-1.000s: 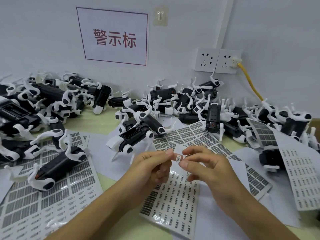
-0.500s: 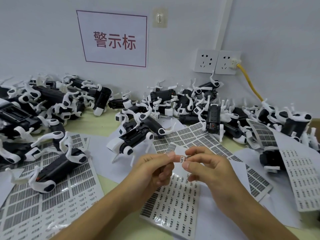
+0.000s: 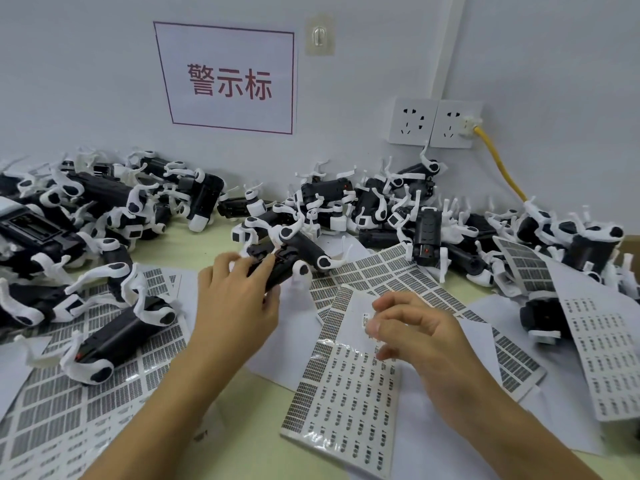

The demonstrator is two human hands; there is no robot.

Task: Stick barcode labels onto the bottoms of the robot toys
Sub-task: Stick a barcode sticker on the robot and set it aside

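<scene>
**A:** What lies nearest the viewer?

**B:** Two bare forearms reach in from the near edge of a pale green table [image 3: 263,403]. Between them, close to that edge, a label sheet [image 3: 341,407] lies flat, printed with rows of small barcodes. More sheets [image 3: 52,420] cover the near left corner and the right side.

**A:** And the hands?

**B:** The right hand [image 3: 420,336] hovers over the top of that middle sheet, fingers curled, thumb and forefinger pinched together. A small barcode label [image 3: 365,320] shows just beside the fingertips — the hand is blurred, so I cannot tell for sure whether it is on a fingertip or on the paper behind. The left hand [image 3: 239,299] is further in, near the middle of the table, its fingers and thumb wrapped round a black-and-white robot toy [image 3: 287,268].

**A:** How does that toy sit?

**B:** Tilted, its dark body in the grip, white legs sticking out to the right and above; which face is up I cannot tell.

**A:** What is beyond?

**B:** Another toy [image 3: 121,337] lies on the sheets at the left. Along the far edge, against the wall, heaps of the same toys [image 3: 381,209] stretch from left corner to right corner — legs pointing every way. On the wall hang a white sign [image 3: 230,77] with red Chinese characters, a clear hook [image 3: 319,34], and two sockets [image 3: 434,123], a yellow cable [image 3: 498,164] plugged into the right one.
</scene>
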